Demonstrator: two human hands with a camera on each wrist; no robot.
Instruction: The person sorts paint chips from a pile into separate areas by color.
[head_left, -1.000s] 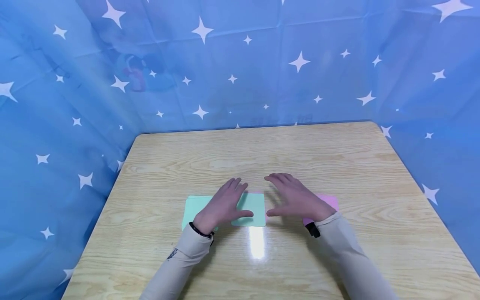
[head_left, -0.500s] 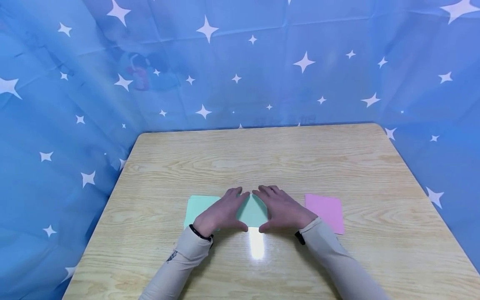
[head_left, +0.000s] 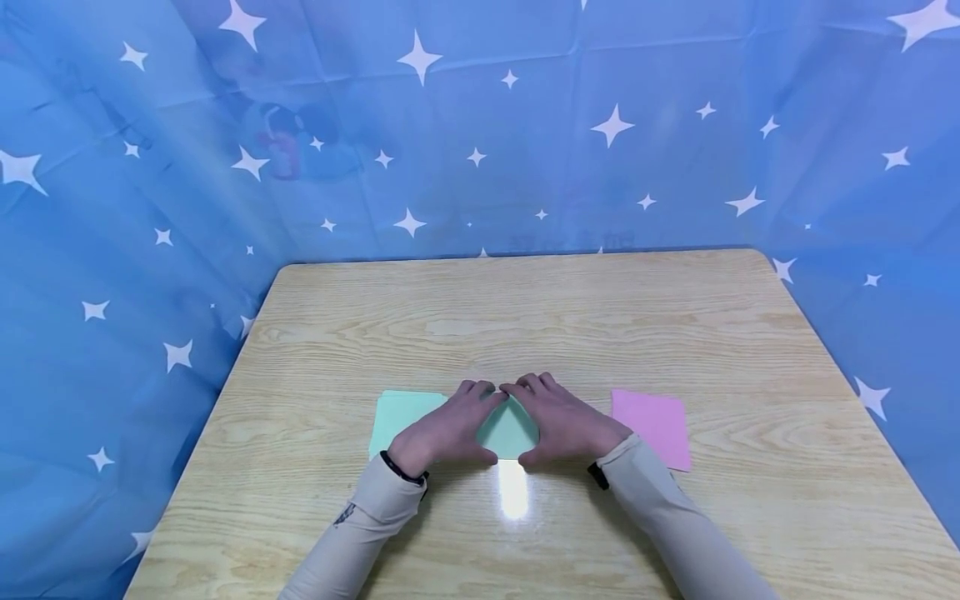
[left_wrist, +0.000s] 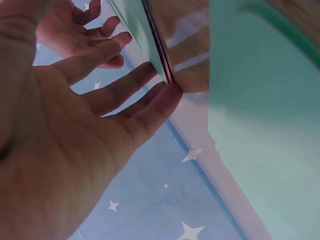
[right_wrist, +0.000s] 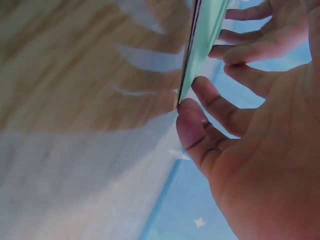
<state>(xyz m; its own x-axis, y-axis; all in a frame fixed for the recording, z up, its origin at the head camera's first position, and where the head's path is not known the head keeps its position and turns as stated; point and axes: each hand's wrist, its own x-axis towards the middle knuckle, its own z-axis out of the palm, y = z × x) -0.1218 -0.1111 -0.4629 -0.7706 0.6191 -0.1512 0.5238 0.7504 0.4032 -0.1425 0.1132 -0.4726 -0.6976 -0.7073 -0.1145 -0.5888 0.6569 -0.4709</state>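
Between both hands lies a thin stack of cards (head_left: 510,432), mint green on top, its edges layered dark and pinkish in the wrist views. My left hand (head_left: 448,427) curves round the stack's left side, fingertips meeting its edge in the left wrist view. My right hand (head_left: 570,422) mirrors it on the right; in the right wrist view its fingertips (right_wrist: 191,120) hold the stack's corner. The hands' index fingers nearly meet at the far edge, and the thumbs sit near the front corners. Both hands partly cover the stack.
More mint-green cards (head_left: 401,414) lie to the left, partly behind the left hand. Pink cards (head_left: 654,421) lie beside the right forearm. All rest on a wooden table (head_left: 495,325), with a starry blue curtain (head_left: 480,125) behind it.
My right hand has come leftward and toward me, uncovering the pink cards, and both hands have closed in on the middle stack. Pink edges peeking out beneath the stack are no longer visible.
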